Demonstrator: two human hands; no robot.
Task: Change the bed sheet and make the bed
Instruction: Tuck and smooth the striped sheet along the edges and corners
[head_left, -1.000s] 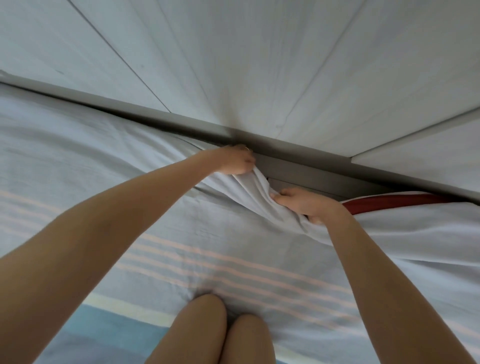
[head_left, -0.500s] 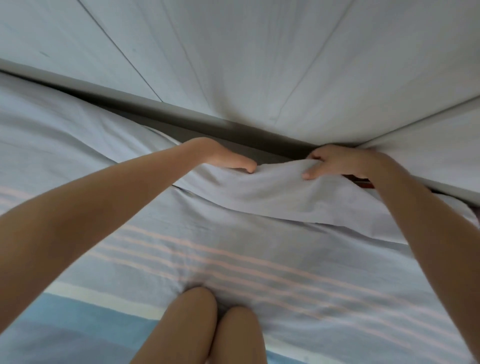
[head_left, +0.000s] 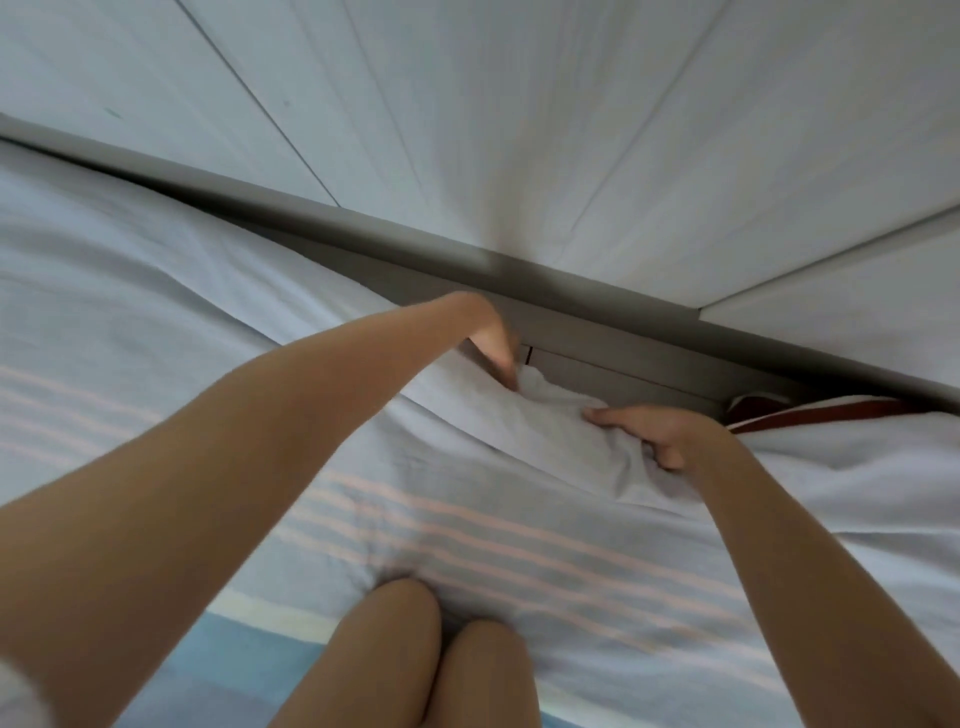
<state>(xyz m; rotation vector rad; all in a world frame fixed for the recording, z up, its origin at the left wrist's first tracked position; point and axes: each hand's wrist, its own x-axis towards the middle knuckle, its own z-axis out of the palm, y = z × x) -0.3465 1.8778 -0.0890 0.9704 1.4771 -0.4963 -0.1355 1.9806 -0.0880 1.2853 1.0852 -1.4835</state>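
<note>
A pale blue bed sheet with thin pink stripes covers the mattress I kneel on. Its far edge is bunched up against the grey bed frame below the white panelled wall. My left hand points straight fingers down into the gap between mattress and frame, pushing the sheet edge in. My right hand grips a fold of the bunched sheet just to the right. A red-trimmed mattress edge shows uncovered at the right.
The white panelled wall rises close behind the bed. My knees press into the sheet at the bottom centre. A broader blue and cream band of the sheet runs beside them.
My right hand came down from the raised sheet edge and now grips it lower on the mattress, baring the red trim again. My left hand turned its fingers down into the gap.
</note>
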